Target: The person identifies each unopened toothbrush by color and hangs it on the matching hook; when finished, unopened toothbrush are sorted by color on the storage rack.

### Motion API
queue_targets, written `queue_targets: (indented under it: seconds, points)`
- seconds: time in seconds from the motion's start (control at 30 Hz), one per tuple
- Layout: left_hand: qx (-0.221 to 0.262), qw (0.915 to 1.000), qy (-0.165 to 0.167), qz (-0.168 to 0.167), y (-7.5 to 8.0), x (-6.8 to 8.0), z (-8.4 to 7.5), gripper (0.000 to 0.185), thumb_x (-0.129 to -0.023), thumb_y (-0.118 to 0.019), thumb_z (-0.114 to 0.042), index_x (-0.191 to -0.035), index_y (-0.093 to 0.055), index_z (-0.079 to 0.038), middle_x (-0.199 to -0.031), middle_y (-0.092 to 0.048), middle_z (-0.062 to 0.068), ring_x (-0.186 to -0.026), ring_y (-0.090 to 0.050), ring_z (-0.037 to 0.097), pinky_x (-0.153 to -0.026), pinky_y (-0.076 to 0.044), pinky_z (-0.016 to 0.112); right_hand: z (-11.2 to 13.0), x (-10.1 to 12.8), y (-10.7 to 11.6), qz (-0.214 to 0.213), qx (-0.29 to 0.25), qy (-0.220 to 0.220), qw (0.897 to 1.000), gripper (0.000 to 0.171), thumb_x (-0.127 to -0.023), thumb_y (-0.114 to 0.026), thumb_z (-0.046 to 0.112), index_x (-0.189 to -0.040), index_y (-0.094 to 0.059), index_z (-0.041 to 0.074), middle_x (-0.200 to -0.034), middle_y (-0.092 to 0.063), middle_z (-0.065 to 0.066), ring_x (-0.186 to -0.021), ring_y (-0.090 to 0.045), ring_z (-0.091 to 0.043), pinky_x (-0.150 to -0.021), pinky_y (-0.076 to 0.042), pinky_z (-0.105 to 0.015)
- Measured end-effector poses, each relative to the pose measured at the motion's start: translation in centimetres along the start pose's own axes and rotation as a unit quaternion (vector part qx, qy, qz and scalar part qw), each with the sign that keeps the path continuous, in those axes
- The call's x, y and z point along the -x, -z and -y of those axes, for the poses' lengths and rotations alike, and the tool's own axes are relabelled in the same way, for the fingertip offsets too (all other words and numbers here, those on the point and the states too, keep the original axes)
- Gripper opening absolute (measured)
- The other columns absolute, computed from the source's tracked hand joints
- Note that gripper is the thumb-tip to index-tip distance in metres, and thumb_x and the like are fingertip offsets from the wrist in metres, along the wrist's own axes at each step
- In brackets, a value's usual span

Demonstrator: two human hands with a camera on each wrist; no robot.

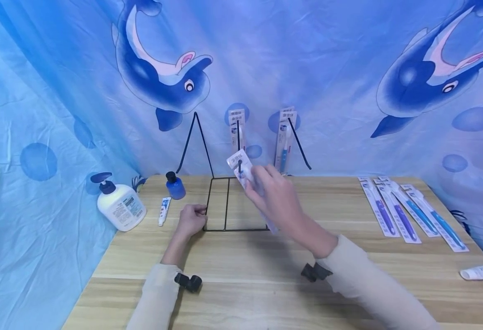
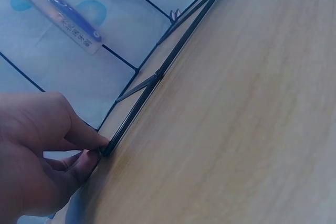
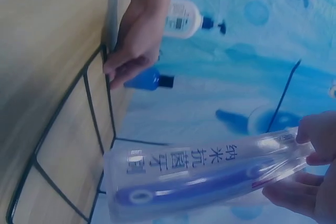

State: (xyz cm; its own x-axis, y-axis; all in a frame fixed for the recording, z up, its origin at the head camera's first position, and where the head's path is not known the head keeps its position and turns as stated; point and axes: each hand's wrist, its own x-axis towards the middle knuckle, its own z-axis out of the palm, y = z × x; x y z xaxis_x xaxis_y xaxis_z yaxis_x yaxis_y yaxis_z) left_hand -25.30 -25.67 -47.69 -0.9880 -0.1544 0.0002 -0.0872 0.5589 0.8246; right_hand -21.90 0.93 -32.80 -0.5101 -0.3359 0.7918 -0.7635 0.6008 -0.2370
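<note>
The right wrist view shows the right hand [image 3: 310,171] pinching a clear-packaged blue toothbrush [image 3: 210,177], its print blurred. The left wrist view shows the left hand [image 2: 42,150] pinching the black wire rack [image 2: 157,77] at a corner.

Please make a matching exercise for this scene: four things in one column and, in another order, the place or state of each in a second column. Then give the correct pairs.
Things:
1. left hand
2. right hand
3. lotion pump bottle
4. row of four packaged toothbrushes

Places or states:
A. lying flat on the table's right side
B. pinching the front corner of the black wire rack
C. standing at the table's left edge
D. holding a packaged toothbrush over the rack

Pairs: 1-B, 2-D, 3-C, 4-A
</note>
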Motion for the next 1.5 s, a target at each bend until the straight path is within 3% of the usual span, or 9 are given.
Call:
queue_targets:
  seconds: [0.17,0.37,0.5,0.73,1.2,1.5]
  points:
    - [-0.004,1.0000,0.000,0.001,0.1,-0.1,0.0,0.042,-0.080,-0.065,0.010,-0.122,-0.064,0.009,-0.099,-0.066,0.018,-0.085,-0.064,0.026,-0.072,-0.056,0.031,-1.6,-2.1,-2.1,0.010,-0.009,-0.040,0.999,0.015,-0.091,-0.066,0.012,-0.098,-0.057,0.004,-0.083,-0.056,-0.007,-0.062,-0.047,-0.016,-0.048,-0.043,-0.025]
    - [-0.006,1.0000,0.005,0.006,0.2,-0.2,-0.1,0.042,-0.080,-0.065,0.009,-0.122,-0.065,0.008,-0.099,-0.066,0.018,-0.085,-0.065,0.026,-0.073,-0.057,0.032,-3.0,-4.1,-5.0,0.008,-0.034,-0.117,0.992,0.023,-0.089,-0.071,0.011,-0.104,-0.055,0.004,-0.093,-0.058,-0.009,-0.078,-0.053,-0.019,-0.063,-0.049,-0.027]
    - [-0.004,0.9998,0.011,0.015,0.2,-0.3,0.0,0.044,-0.080,-0.065,0.009,-0.124,-0.063,0.007,-0.101,-0.065,0.017,-0.086,-0.064,0.025,-0.073,-0.057,0.032,-3.7,-5.2,-6.6,-0.010,-0.065,-0.153,0.986,0.022,-0.090,-0.069,0.013,-0.103,-0.054,0.004,-0.091,-0.055,-0.009,-0.078,-0.052,-0.021,-0.064,-0.048,-0.029]
    - [-0.007,0.9998,-0.004,0.019,0.2,-0.3,0.2,0.044,-0.080,-0.065,0.010,-0.124,-0.062,0.009,-0.099,-0.066,0.017,-0.084,-0.063,0.024,-0.073,-0.057,0.032,-4.6,-6.7,-8.5,-0.025,-0.072,-0.190,0.979,0.020,-0.095,-0.063,0.020,-0.100,-0.050,0.006,-0.090,-0.051,-0.008,-0.077,-0.047,-0.021,-0.063,-0.043,-0.031]
    - [-0.013,0.9998,-0.010,0.012,-0.1,-0.3,0.2,0.043,-0.079,-0.064,0.010,-0.122,-0.064,0.009,-0.097,-0.066,0.016,-0.082,-0.063,0.023,-0.072,-0.056,0.031,-5.8,-7.3,-9.0,-0.024,-0.098,-0.222,0.970,0.022,-0.094,-0.068,0.022,-0.097,-0.052,0.007,-0.092,-0.051,-0.007,-0.085,-0.048,-0.021,-0.073,-0.044,-0.030]
    - [-0.015,0.9998,-0.013,0.005,0.1,-0.2,0.2,0.043,-0.079,-0.062,0.011,-0.121,-0.064,0.010,-0.096,-0.066,0.017,-0.080,-0.062,0.022,-0.071,-0.055,0.030,-6.4,-6.2,-7.8,-0.019,-0.101,-0.203,0.974,0.031,-0.089,-0.074,0.026,-0.101,-0.058,0.003,-0.102,-0.056,-0.013,-0.095,-0.055,-0.024,-0.083,-0.048,-0.032]
